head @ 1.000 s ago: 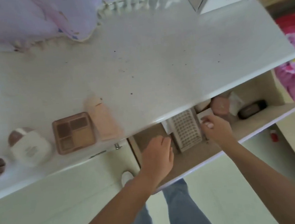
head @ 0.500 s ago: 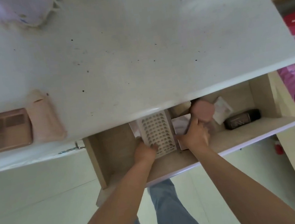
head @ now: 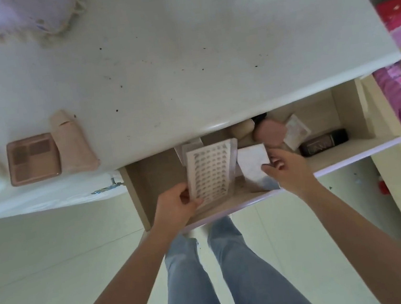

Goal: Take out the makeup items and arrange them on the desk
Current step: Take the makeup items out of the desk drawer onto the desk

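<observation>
Flat clear plastic tray of false lashes on a white card (head: 209,173) is in my left hand (head: 176,208): thumb on top of the near left corner, fingers curled under. Near end is tipped up off the floor of the open pale wood drawer (head: 138,184); far end still sits under the desk edge. I grip the corner because that leaves the lash rows untouched and lets the tray slide out lengthwise.

My right hand (head: 287,168) pinches the near right edge of a small white square box (head: 253,164), thumb below and fingertips on top. The box lies just beside the tray, nearly touching it. Judgement: both items come out in one trip.

Left in the drawer, further right: a pink rounded compact (head: 271,132), a beige rounded item (head: 240,128) behind it that I can't identify, a pale sachet (head: 296,133) and a black tube (head: 323,145) lying flat near the front wall.

Already out on the white desk top (head: 184,66), at its left: a brown square eyeshadow palette (head: 34,158) and, just right of it, a peach squeeze tube (head: 72,144) lying flat. A white object at the far left is cut off, can't say what. The row runs left to right, so open desk right of the tube looks like the next slot. Risk: tray's far end catching the desk lip on the lift.
</observation>
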Tool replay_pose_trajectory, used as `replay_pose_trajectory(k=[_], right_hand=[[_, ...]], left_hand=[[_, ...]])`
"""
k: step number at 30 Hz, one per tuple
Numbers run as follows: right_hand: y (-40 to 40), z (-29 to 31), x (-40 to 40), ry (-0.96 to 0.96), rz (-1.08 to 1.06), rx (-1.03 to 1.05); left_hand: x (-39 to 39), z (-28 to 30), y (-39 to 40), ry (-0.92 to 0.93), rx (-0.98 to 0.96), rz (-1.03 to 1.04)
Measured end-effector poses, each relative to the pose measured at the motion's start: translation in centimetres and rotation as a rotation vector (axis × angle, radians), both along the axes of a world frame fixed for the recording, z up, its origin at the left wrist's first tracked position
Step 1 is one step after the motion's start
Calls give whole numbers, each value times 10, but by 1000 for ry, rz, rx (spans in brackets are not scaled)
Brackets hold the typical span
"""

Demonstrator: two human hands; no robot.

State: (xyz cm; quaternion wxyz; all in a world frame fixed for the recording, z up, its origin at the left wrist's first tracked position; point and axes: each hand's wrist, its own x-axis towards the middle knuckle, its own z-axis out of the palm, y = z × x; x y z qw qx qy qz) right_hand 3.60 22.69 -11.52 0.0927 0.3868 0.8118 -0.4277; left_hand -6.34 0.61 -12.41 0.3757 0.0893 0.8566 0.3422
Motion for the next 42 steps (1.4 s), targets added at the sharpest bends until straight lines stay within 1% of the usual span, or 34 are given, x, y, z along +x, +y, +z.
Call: replay_pose_trajectory(k=[3,5,8,10,12,14,16,19,22,24,27,30,32,34,37,42], right_hand=[[-5,27,-5,112,-20,-108],[-15,41,-20,194,0,-142],[-37,57,-61,325,-23,-214],[-50,63,-90,371,-63,-273],[-59,64,-116,392,-63,-264],[-63,62,-135,395,-109,-298],[-63,58,-146,382,-156,-361],[-58,52,-151,340,-185,-408],[-47,50,-148,345,-291,-527],[-41,50,-143,349,-324,-554],[-34,48,-133,367,-387,-499],[-24,42,-121,383,-444,-413],[-16,37,-116,399,-517,-383],[-10,34,-116,392,-569,-350],[-9,35,-125,326,-493,-242],[-18,43,-139,131,-284,4]], left_hand=[[-7,21,-14,12,94,77],[-14,35,-20,44,166,149],[-36,56,-34,137,272,343],[-54,65,-45,203,300,432],[-73,70,-55,278,303,472],[-93,73,-63,290,319,499],[-112,75,-66,264,311,486],[-133,75,-63,263,219,433],[-151,73,-56,256,113,338],[-165,73,-49,262,34,239],[-186,79,-32,343,-72,38],[-204,80,-11,385,-160,-95],[-211,77,1,368,-208,-165],[-213,71,6,322,-212,-214],[-208,62,6,295,-135,-174],[-200,60,4,398,-180,-155]])
